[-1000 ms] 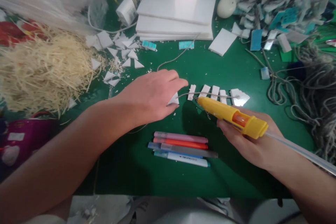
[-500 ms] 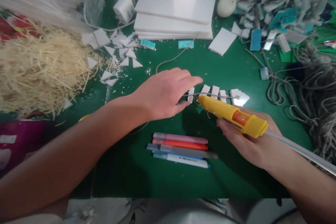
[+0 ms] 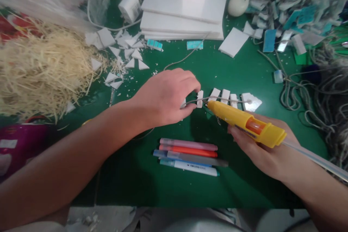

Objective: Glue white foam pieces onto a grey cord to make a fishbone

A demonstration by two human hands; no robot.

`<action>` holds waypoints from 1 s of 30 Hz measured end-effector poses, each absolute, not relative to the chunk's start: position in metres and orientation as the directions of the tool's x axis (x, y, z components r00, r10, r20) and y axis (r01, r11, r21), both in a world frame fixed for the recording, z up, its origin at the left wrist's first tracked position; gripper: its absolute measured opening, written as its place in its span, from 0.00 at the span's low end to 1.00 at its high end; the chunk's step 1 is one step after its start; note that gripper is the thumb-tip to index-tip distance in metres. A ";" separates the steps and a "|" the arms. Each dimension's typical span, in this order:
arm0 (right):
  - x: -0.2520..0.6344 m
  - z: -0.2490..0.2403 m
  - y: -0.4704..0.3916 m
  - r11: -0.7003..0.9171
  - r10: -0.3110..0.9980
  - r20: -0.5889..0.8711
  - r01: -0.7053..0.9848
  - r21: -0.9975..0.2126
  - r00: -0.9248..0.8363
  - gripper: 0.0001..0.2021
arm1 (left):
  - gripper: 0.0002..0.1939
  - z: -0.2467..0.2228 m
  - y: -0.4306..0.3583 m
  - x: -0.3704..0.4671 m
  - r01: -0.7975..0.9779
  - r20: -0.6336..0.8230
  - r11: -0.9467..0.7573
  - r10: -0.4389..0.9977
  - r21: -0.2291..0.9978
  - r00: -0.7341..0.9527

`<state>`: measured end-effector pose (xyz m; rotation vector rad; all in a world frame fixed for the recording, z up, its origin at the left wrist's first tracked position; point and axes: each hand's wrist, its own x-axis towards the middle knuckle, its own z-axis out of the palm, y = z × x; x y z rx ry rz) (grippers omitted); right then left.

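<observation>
My left hand [image 3: 174, 96] is curled low over the table, thumb and index finger at the two ends of a small white foam piece [image 3: 200, 99]. A thin grey cord [image 3: 224, 98] runs across this piece and over several white blocks to a pointed white foam piece [image 3: 251, 102] at the right. Another bit of white shows partly under the left palm. My right hand [image 3: 261, 148] grips a yellow hot glue gun [image 3: 241, 119], a clear glue stick [image 3: 315, 156] protruding from its back. Its nozzle is close to the cord, just right of the small foam piece.
Several markers [image 3: 189, 157] lie in front of the hands. White foam sheets [image 3: 182, 11] are stacked at the back. Wood shavings [image 3: 46, 72] and foam scraps [image 3: 133, 50] lie left; tangled grey cord [image 3: 328, 116] and a scrap pile [image 3: 282, 7] lie right.
My left index finger, stretched out before, has bent down toward the small foam piece. The view has shifted slightly; the glue gun's nozzle stays close to the cord.
</observation>
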<state>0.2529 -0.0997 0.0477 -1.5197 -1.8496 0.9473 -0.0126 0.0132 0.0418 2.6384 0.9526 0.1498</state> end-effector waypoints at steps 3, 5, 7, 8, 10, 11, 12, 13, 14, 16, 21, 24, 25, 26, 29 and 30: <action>0.254 0.045 -0.103 0.100 0.979 -0.029 0.597 -0.796 -0.202 0.16 | 0.18 0.039 0.014 -0.013 0.577 0.020 -0.733 0.624 0.361 0.781; 0.255 0.045 -0.104 0.091 0.979 -0.043 0.614 -0.784 -0.200 0.17 | 0.24 0.039 0.015 -0.013 0.552 0.032 -0.743 0.606 0.379 0.795; 0.256 0.046 -0.105 0.094 0.979 -0.041 0.620 -0.779 -0.201 0.17 | 0.28 0.041 0.016 -0.014 0.547 0.015 -0.737 0.601 0.397 0.799; 0.257 0.046 -0.106 0.105 0.978 -0.031 0.616 -0.781 -0.205 0.16 | 0.28 0.044 0.017 -0.014 0.554 0.001 -0.726 0.607 0.407 0.795; 0.258 0.047 -0.107 0.139 0.975 0.003 0.605 -0.784 -0.221 0.16 | 0.28 0.050 0.020 -0.013 0.585 -0.019 -0.692 0.638 0.423 0.770; 0.258 0.047 -0.107 0.155 0.972 0.013 0.602 -0.784 -0.233 0.16 | 0.26 0.053 0.021 -0.012 0.601 -0.019 -0.677 0.657 0.424 0.754; 0.258 0.048 -0.108 0.165 0.970 0.018 0.601 -0.782 -0.243 0.16 | 0.24 0.056 0.022 -0.010 0.615 -0.014 -0.667 0.673 0.421 0.740; 0.258 0.048 -0.108 0.169 0.968 0.015 0.605 -0.778 -0.252 0.16 | 0.21 0.058 0.023 -0.006 0.623 -0.002 -0.664 0.684 0.415 0.730; 0.258 0.048 -0.109 0.170 0.967 0.010 0.611 -0.773 -0.256 0.17 | 0.19 0.059 0.024 -0.002 0.624 0.009 -0.666 0.687 0.409 0.727; 0.257 0.048 -0.109 0.168 0.966 0.002 0.624 -0.763 -0.258 0.17 | 0.15 0.061 0.027 0.007 0.606 0.030 -0.684 0.673 0.406 0.739; 0.254 0.047 -0.110 0.216 0.956 0.041 0.604 -0.767 -0.291 0.16 | 0.16 0.067 0.041 0.034 0.543 0.049 -0.718 0.621 0.436 0.782; 0.253 0.046 -0.111 0.267 0.944 0.085 0.587 -0.765 -0.318 0.16 | 0.26 0.073 0.051 0.052 0.571 -0.048 -0.701 0.614 0.428 0.788; 0.253 0.045 -0.111 0.278 0.942 0.099 0.584 -0.762 -0.320 0.16 | 0.30 0.075 0.053 0.057 0.592 -0.103 -0.696 0.609 0.407 0.786; 0.253 0.045 -0.112 0.287 0.941 0.109 0.584 -0.759 -0.320 0.16 | 0.32 0.076 0.054 0.061 0.610 -0.154 -0.694 0.603 0.383 0.783; 0.252 0.044 -0.112 0.311 0.935 0.128 0.592 -0.744 -0.331 0.16 | 0.33 0.076 0.051 0.066 0.623 -0.245 -0.706 0.573 0.338 0.782; 0.251 0.044 -0.112 0.319 0.933 0.134 0.594 -0.738 -0.335 0.16 | 0.32 0.076 0.049 0.065 0.620 -0.249 -0.712 0.567 0.330 0.785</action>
